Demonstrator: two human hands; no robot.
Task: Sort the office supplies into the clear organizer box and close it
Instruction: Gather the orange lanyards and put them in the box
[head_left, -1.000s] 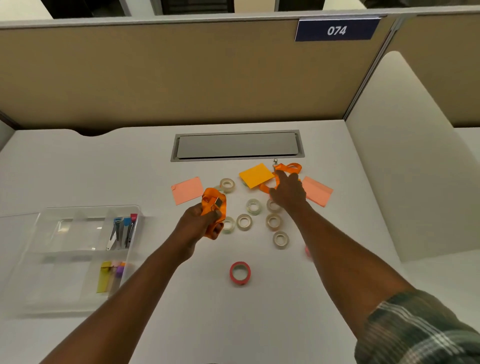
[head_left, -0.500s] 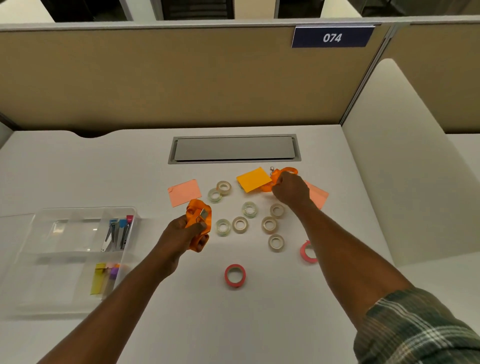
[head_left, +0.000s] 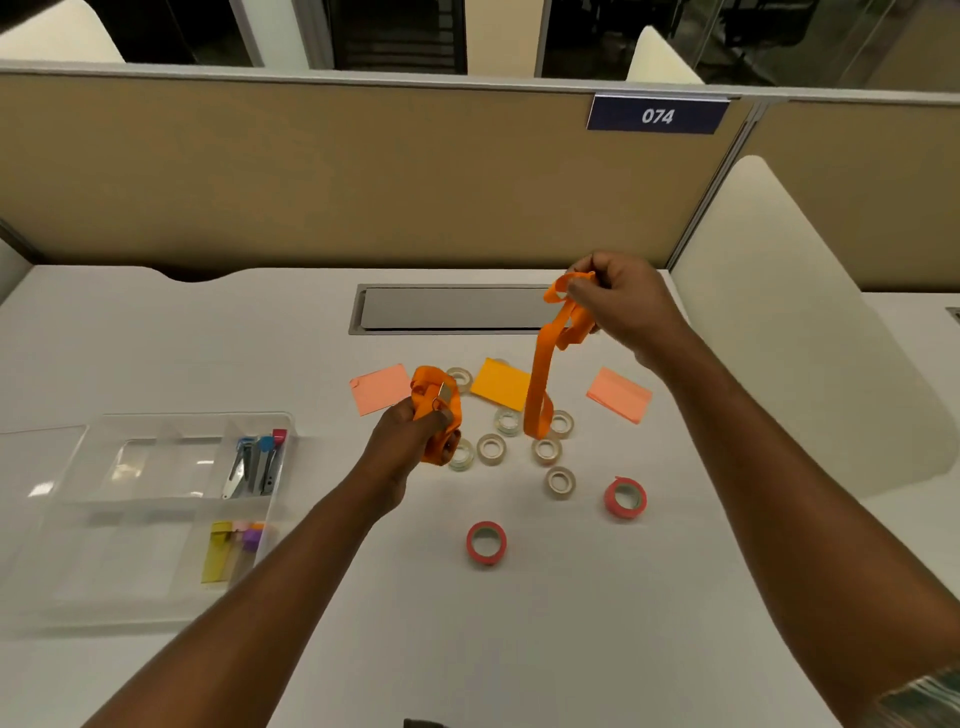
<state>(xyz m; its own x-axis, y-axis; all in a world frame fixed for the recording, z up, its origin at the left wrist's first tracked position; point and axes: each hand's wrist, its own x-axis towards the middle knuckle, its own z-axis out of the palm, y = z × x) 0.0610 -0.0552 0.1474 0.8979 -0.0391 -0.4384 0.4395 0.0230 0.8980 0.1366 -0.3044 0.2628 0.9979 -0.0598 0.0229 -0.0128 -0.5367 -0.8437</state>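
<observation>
Head view
Handling: both lanyards light, limp, slippery ribbon, apt to unspool. Best gathered and gripped round the middle.
Right hand (head_left: 618, 306): fingers (head_left: 582, 291) curled, pinching the top of the loose orange lanyard (head_left: 537, 384). Strap dangling below the fingers, over the clear tape rolls (head_left: 491, 449).
Left hand (head_left: 410, 441): fingers (head_left: 439, 418) wrapped round the bundled orange lanyard (head_left: 431, 384).
Clear organizer box (head_left: 156, 597): on the table (head_left: 571, 623), well left of the left fingers, not yet closed.
</observation>
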